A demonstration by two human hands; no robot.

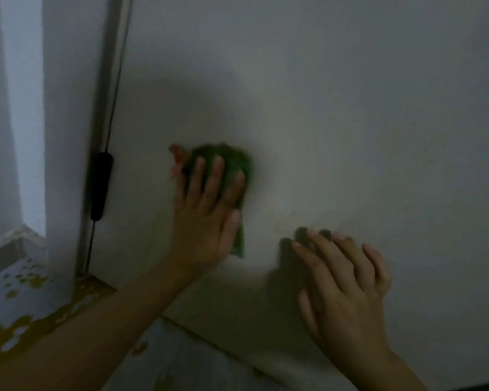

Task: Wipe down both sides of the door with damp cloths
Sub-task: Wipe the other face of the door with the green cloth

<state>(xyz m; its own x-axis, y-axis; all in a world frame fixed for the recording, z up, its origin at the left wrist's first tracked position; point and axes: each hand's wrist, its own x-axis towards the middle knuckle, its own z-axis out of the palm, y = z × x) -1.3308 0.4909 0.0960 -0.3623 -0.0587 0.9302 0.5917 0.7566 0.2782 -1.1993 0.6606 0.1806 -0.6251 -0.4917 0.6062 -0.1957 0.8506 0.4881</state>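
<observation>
A plain white door [336,114] fills most of the view. My left hand [206,213] presses a green cloth [235,162] flat against the door's lower left part, fingers straight and spread over the cloth; the cloth shows above the fingertips and beside the thumb. A small orange-red bit [177,152] shows at the cloth's upper left. My right hand [347,289] rests on the door lower and to the right, fingers spread and lightly bent, holding nothing.
A black hinge [100,186] sits on the door's left edge beside the grey frame [105,108]. A white wall [23,108] stands further left. The floor [26,314] below is pale with yellow blotches.
</observation>
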